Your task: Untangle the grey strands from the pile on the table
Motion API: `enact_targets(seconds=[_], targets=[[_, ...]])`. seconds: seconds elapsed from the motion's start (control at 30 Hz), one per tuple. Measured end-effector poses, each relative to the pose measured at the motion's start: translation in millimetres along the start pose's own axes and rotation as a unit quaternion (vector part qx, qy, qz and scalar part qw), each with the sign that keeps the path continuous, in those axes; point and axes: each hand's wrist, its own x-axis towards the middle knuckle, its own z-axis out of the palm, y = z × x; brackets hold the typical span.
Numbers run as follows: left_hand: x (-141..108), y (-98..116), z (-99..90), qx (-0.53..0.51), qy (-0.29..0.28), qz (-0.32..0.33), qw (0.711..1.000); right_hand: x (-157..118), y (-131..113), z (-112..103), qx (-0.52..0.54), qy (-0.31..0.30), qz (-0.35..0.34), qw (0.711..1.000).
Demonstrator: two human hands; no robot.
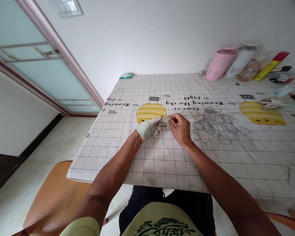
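Observation:
A loose tangle of thin dark thread (218,126) is spread over the tablecloth, just right of my right hand (179,128). That hand is bare, with thumb and forefinger pinched together on what looks like a strand of the thread. Close by on the left, my left hand (152,127) wears a white glove with a pale green cuff. Its forefinger points toward the right hand, while the other fingers curl in, apparently around the thread. A faint strand shows in the narrow gap between both hands; its exact course is too fine to follow.
A checked tablecloth (159,164) covers the table. At the back right stand a pink cylinder (221,64), a white cylinder (242,60), and a yellow-and-red box (270,67). A crumpled glove (276,103) lies at right. A green-and-white packet (126,75) sits at the far left corner.

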Motion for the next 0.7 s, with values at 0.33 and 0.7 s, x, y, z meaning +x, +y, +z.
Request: enact_targets(seconds=[0.33,0.7], targets=[[7,-15,4.1,-0.034,-0.045,0.024,0.998,-2,-8,2,0.005,-0.002,-0.014,1.000],[8,-7,4.8,-0.054,-0.037,-0.010,0.998,1,-12,3,0.020,0.035,0.060,0.997]])
